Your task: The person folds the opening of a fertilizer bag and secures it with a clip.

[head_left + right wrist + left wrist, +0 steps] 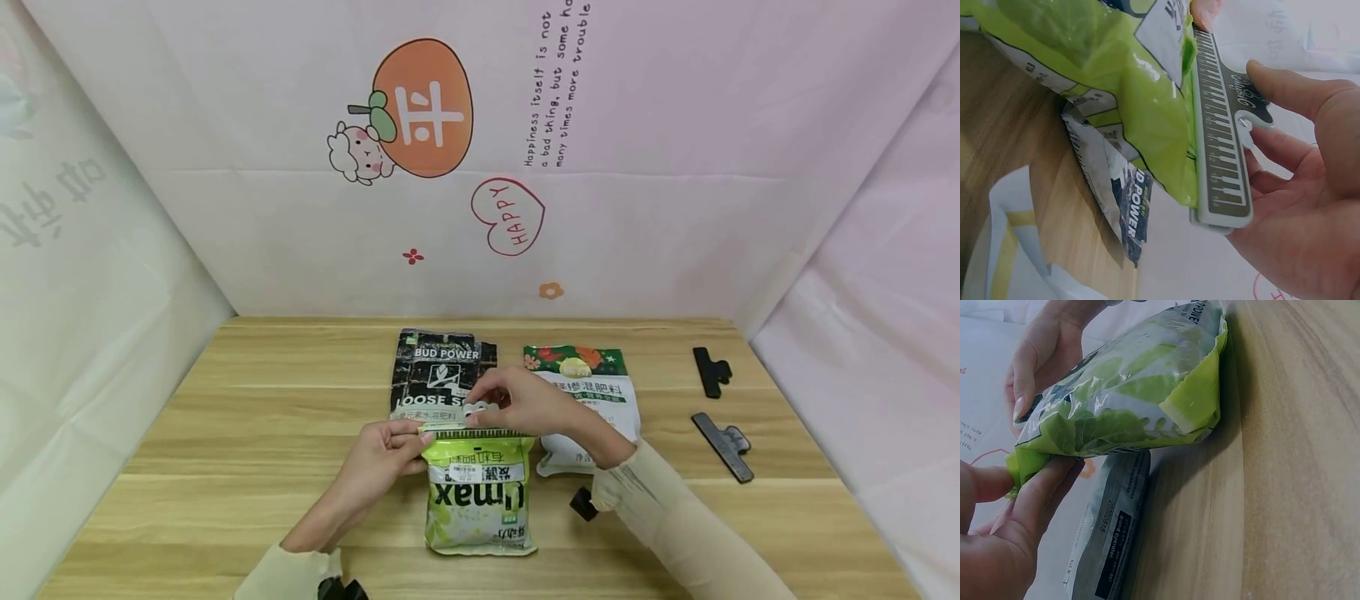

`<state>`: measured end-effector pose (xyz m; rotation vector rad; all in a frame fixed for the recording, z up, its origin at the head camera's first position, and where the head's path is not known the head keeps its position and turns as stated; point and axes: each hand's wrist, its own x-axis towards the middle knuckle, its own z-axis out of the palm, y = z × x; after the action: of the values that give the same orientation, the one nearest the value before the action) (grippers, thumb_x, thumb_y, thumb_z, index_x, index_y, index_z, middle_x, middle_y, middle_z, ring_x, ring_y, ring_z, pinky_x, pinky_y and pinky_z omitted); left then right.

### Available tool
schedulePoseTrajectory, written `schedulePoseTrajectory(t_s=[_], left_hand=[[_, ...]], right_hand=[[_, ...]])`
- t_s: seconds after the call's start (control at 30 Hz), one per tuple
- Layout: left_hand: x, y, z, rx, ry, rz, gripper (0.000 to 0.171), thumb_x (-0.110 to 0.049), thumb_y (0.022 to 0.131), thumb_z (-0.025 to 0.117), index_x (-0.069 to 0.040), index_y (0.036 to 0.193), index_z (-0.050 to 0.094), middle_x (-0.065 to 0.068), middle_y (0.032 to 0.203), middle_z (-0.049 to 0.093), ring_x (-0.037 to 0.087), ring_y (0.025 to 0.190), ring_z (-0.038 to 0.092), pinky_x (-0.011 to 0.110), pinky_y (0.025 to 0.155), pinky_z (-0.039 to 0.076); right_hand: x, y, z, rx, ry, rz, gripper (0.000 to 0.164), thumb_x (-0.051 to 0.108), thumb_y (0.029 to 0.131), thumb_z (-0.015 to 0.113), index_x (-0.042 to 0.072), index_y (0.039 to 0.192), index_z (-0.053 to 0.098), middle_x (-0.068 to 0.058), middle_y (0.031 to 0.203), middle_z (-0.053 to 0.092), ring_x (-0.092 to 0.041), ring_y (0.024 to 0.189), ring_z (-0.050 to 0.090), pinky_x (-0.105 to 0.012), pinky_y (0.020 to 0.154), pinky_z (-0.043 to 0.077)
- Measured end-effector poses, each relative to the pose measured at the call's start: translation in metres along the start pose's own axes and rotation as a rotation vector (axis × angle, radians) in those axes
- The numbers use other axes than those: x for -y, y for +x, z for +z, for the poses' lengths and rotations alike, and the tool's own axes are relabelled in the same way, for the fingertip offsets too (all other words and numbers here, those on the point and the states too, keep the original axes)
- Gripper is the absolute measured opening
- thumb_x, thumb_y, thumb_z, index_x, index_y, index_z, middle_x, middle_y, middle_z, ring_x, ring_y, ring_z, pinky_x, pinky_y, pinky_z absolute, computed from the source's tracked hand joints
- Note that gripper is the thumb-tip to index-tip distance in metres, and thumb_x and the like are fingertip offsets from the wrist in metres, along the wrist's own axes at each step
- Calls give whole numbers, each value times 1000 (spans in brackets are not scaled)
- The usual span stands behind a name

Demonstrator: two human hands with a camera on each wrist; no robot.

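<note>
A lime-green plastic bag (480,521) with "Umax" printed on it stands on the wooden table. Along its folded top edge lies a clip with a piano-key pattern (1219,131), its long jaw spanning the edge. My right hand (528,406) pinches the clip's handle between thumb and fingers, as the right wrist view shows close up. At the bag's top left corner, my left hand (381,454) pinches the green edge between thumb and fingers. The left wrist view shows the bag's side (1141,381) bulging, with a folded lower corner.
Behind the green bag lies a black "BUD POWER" bag (435,367). A white bag with a green top (592,387) lies to the right, partly under my right forearm. Farther right on the table (262,417) are a black clip (708,372) and a grey clip (723,447).
</note>
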<state>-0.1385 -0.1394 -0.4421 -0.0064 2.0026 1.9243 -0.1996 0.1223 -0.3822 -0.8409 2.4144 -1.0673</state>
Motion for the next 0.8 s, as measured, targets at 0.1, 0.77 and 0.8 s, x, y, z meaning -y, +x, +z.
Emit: schedulePoseTrajectory(t_s=[0.1,0.77,0.8], left_hand=[[-1,0,1,3,-4,-2,38,-15,101,70,10,128,63,16,110,80,11,89,78,25,86,66],[-1,-2,1,-19,30,-3,43,-17,101,70,11,132,59,13,106,80,12,82,76,25,84,66],[-1,-2,1,-21,29,-4,43,-17,101,70,11,132,58,12,106,80,12,82,76,25,84,67]], right_hand=[[-2,-5,-1,-11,14,-16,32,30,99,75,11,124,75,-4,116,73,-10,98,65,-31,89,62],[-12,-73,-17,-181,-27,25,28,30,100,74,14,122,72,0,116,74,-13,105,68,-31,93,62],[-12,-76,-17,-178,-19,29,24,31,100,73,15,118,73,1,113,74,-12,103,68,-30,92,62]])
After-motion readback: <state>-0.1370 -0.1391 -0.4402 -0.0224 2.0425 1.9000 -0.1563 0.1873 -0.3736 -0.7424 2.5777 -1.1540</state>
